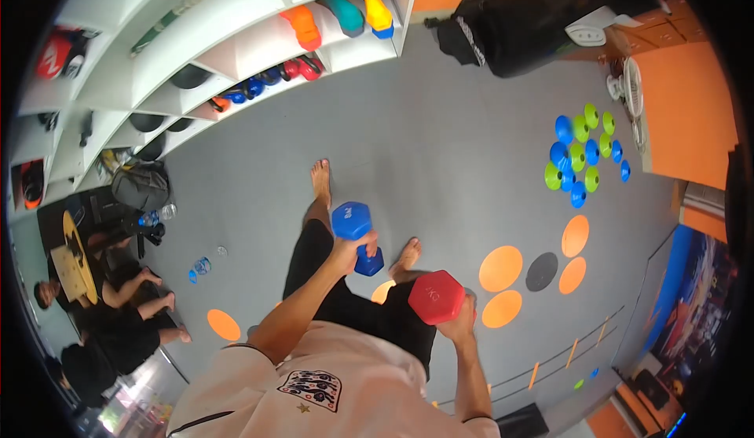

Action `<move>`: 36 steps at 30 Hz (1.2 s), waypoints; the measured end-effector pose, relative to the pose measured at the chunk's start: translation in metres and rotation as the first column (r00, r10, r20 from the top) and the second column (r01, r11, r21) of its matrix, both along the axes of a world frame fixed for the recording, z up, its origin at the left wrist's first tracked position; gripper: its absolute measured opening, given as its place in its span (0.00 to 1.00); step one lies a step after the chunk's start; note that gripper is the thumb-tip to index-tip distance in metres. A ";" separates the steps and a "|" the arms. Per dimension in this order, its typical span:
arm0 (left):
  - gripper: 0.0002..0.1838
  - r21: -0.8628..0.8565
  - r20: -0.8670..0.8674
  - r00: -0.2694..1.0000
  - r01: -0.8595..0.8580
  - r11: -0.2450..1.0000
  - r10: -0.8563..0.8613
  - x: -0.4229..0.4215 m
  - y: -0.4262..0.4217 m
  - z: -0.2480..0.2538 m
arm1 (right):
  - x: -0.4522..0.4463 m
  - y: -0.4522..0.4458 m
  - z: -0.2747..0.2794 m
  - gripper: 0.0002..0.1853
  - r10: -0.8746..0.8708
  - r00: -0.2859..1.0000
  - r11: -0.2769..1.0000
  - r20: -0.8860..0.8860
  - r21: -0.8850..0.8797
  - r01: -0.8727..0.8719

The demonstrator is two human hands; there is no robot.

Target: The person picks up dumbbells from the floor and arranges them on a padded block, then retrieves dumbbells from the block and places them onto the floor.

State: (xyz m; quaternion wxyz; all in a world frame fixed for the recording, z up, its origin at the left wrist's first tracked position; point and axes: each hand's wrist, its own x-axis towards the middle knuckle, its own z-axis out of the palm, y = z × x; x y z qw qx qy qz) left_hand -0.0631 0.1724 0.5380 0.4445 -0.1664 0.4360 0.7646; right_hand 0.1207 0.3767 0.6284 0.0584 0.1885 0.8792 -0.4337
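My left hand [351, 254] is wrapped round the handle of a blue hex dumbbell [351, 220]. One head of it faces up toward me and the other shows below my fingers. In my right hand [462, 322] is a red hex dumbbell [436, 297], held in front of my right thigh with its large head toward me. That head hides the handle and most of my fingers. Both forearms reach forward from my pale shirt [345, 359]. My bare feet stand apart on the grey floor [408, 147].
White shelves [259, 21] hold kettlebells and balls. Blue and green cones [578, 155] cluster on the right, near orange floor discs [500, 268] and a floor ladder [572, 353]. On the left, people [118, 351] sit near bottles [202, 266]. A fan [633, 88] stands by the orange cabinet.
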 end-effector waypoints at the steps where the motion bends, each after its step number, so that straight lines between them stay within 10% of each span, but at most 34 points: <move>1: 0.08 -0.034 0.045 0.999 0.020 0.999 -0.019 -0.021 0.007 -0.026 | -0.005 -0.009 -0.019 0.11 -0.013 0.997 1.000 0.072 0.025 0.011; 15: 0.16 -0.669 -0.111 0.945 0.158 0.726 -0.308 -0.137 0.020 -0.513 | -0.072 -0.092 -0.296 0.20 -0.337 0.867 0.871 0.366 -0.228 0.435; 23: 0.19 -0.886 -0.176 0.799 0.125 0.446 -0.574 -0.164 0.035 -0.584 | -0.107 -0.079 -0.545 0.12 -0.349 0.807 0.877 0.476 -0.137 0.460; 32: 0.26 -0.933 -0.157 0.663 0.144 0.329 -0.732 -0.160 0.024 -0.598 | -0.142 -0.046 -0.646 0.28 -0.133 0.831 0.946 0.540 -0.180 0.268; 36: 0.27 -0.915 -0.396 0.549 -0.162 0.371 -0.736 -0.136 0.011 -0.592 | -0.152 -0.040 -0.682 0.29 -0.116 0.868 0.973 0.484 -0.120 0.197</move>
